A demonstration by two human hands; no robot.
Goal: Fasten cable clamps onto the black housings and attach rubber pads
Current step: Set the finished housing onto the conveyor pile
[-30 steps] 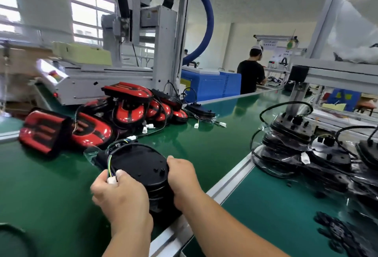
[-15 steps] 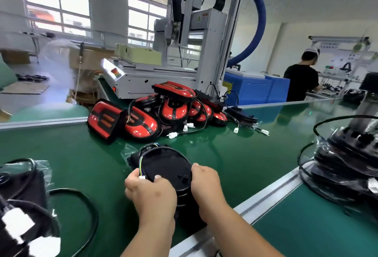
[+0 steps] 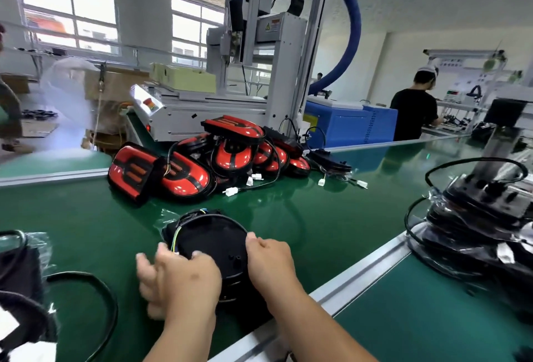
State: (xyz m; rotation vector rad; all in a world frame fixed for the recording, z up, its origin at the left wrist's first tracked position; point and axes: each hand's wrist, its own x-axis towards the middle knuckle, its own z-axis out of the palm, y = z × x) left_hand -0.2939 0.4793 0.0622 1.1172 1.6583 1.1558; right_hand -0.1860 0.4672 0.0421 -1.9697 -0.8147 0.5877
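A stack of round black housings stands on the green belt near its front rail. Thin yellow, green and blue wires run along the top housing's left rim. My right hand grips the top housing's right rim, thumb on top. My left hand is at the left rim by the wires, its thumb lying on the housing. Its fingers are smeared by motion, so their hold is unclear. No cable clamp or rubber pad can be made out.
A pile of red and black lamp covers with white connectors lies farther back on the belt. Bagged black housings with cables are stacked at the right, and more black parts lie at the left. A screw machine and a person stand behind.
The camera has swung left. My left hand has loosened and shifted at the housing's left rim and is now blurred. My right hand keeps its grip on the right rim.
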